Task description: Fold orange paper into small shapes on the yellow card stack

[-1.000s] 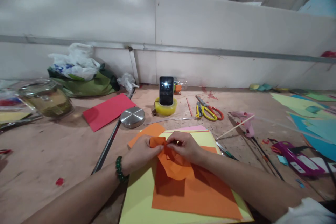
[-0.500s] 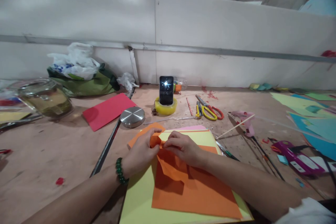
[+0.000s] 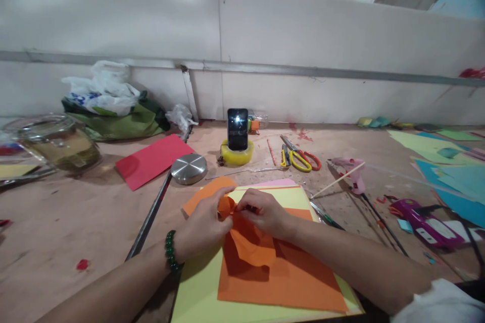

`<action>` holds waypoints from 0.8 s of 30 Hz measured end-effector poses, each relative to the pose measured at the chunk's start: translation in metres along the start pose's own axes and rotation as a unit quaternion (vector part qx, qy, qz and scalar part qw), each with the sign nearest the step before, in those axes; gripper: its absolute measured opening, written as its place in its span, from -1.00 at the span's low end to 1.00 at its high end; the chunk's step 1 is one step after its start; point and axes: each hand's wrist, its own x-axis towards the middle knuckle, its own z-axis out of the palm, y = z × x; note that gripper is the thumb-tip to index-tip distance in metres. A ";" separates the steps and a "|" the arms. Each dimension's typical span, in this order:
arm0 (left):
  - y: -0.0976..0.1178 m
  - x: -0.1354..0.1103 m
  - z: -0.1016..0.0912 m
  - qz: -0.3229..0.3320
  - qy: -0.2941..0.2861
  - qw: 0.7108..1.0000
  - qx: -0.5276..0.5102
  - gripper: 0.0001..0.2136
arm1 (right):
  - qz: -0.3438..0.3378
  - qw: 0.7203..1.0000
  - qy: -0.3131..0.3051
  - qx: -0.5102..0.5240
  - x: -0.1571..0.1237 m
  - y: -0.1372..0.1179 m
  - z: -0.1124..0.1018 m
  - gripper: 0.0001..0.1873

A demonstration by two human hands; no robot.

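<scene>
My left hand [image 3: 206,222] is curled round the bunched upper end of a piece of orange paper [image 3: 252,246]. Against that same bunched part my right hand [image 3: 265,212] pinches with thumb and fingers. The paper's loose lower part hangs open and curved below my fingers. Under it lies a flat orange sheet [image 3: 288,287] on a yellow sheet [image 3: 197,295]. Another orange piece [image 3: 197,201] sticks out behind my left hand. Exactly how the paper folds between my fingertips is partly hidden.
Beyond the sheets are a round metal lid [image 3: 188,168], a red sheet [image 3: 151,160], a phone [image 3: 238,128] on a yellow tape roll [image 3: 237,155] and scissors [image 3: 299,156]. To the right lie a pink glue gun [image 3: 350,171] and a purple power strip [image 3: 426,224].
The bunched top has turned slightly, showing a rounder loop at my left fingers. The loose part has swung a little to the right. The whole view has shifted slightly.
</scene>
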 end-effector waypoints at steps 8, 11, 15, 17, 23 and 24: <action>0.004 0.000 0.001 -0.021 -0.010 1.000 0.015 -0.51 | -0.016 1.000 0.014 0.001 -0.001 -0.002 0.003 -0.78; 0.005 0.000 0.000 -0.017 -0.004 1.000 0.022 -0.53 | -0.024 1.000 0.020 0.004 -0.001 -0.002 0.004 -0.79; 0.003 0.000 -0.001 0.006 0.011 1.000 0.007 -0.56 | -0.028 0.999 0.020 0.008 0.000 -0.006 0.002 -0.86; 0.000 0.000 -0.001 0.020 0.031 0.999 0.008 -0.56 | -0.019 0.999 0.030 0.007 0.001 -0.011 -0.001 -0.92; -0.010 -0.004 0.000 0.037 0.098 0.993 0.055 -0.45 | 0.029 0.996 0.086 0.010 0.001 -0.015 -0.004 -0.91; -0.011 -0.004 0.000 0.045 0.105 0.992 0.060 -0.46 | 0.026 0.995 0.091 0.008 0.001 -0.014 -0.004 -0.93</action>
